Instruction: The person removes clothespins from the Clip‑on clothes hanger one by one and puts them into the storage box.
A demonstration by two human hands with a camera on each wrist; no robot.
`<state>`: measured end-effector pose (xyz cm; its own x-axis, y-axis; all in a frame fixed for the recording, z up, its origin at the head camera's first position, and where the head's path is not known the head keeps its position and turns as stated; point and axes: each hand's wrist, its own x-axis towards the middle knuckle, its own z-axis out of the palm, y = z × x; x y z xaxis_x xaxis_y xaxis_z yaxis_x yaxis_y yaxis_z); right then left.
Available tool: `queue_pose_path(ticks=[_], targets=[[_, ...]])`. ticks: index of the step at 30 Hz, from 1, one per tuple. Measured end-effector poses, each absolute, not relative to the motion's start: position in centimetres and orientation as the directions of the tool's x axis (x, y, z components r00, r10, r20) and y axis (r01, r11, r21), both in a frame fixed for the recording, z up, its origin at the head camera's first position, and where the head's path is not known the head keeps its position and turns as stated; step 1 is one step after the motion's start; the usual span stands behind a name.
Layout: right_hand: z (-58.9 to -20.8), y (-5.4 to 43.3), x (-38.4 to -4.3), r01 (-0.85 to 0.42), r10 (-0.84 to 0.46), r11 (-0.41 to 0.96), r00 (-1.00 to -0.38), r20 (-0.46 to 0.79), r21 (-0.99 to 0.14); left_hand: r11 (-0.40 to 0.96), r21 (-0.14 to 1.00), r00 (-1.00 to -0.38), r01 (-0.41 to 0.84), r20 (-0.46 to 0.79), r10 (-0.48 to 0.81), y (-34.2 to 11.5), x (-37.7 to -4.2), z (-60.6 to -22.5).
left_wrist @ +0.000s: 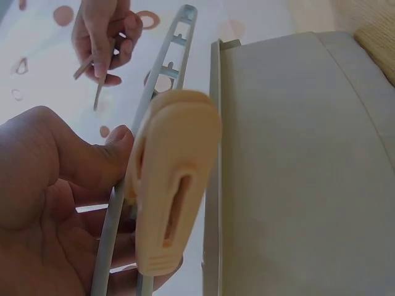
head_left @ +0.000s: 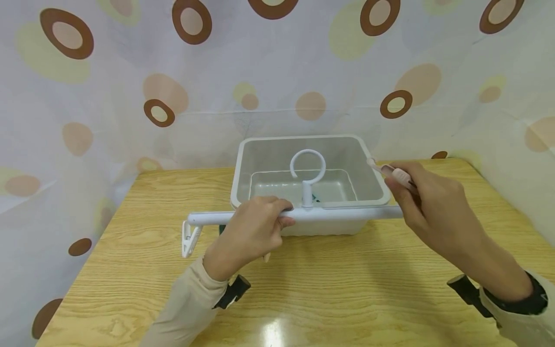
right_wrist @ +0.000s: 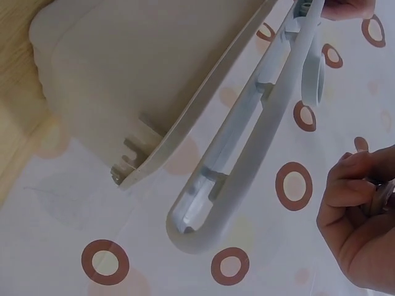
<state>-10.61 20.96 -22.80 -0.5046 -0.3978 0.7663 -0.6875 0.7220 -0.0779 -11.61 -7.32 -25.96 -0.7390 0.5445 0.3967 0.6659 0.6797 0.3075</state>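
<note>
My left hand grips the bar of a white plastic clip hanger, left of its round hook. From the bar's left end hangs a white clip. A peach clip is on the bar close to my left fingers, large in the left wrist view. My right hand holds a pale pinkish clip above the bar's right end, its fingers curled round it. In the right wrist view, that hand is apart from the hanger's rounded end, which bears no clip there.
Behind the hanger, a light grey plastic bin stands on the wood-grain table. Something green shows inside it, mostly hidden. A white cloth with brown and yellow ovals hangs around the table's back and sides.
</note>
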Motion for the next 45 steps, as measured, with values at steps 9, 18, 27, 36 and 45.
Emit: queue_pose_path(ticks=[9, 18, 27, 36, 45], targets=[[-22.4, 21.2, -11.5, -0.688, -0.428, 0.717, -0.559, 0.710, -0.109, 0.680, 0.301, -0.735, 0.668, 0.408, 0.542, -7.3, -11.6, -26.1], [-22.0, 21.0, -12.9, -0.673, -0.466, 0.726, -0.631, 0.620, -0.139, 0.678, 0.312, -0.739, 0.665, 0.405, 0.539, -7.4, -11.5, -26.1], [-21.3, 20.3, -14.6, -0.696, -0.570, 0.715, -0.632, 0.524, -0.062, 0.679, 0.319, -0.745, 0.661, 0.385, 0.544, -7.5, -11.7, -26.4], [-20.2, 19.1, -16.2, -0.722, -0.646, 0.692, -0.637, 0.420, -0.030, 0.676, 0.353, -0.761, 0.647, 0.358, 0.541, -7.3, -11.7, -26.4], [-19.1, 17.7, -18.6, -0.664, -0.644, 0.742, -0.743, 0.184, -0.085, 0.692, 0.346, -0.774, 0.633, 0.316, 0.549, -7.2, -11.7, -26.4]])
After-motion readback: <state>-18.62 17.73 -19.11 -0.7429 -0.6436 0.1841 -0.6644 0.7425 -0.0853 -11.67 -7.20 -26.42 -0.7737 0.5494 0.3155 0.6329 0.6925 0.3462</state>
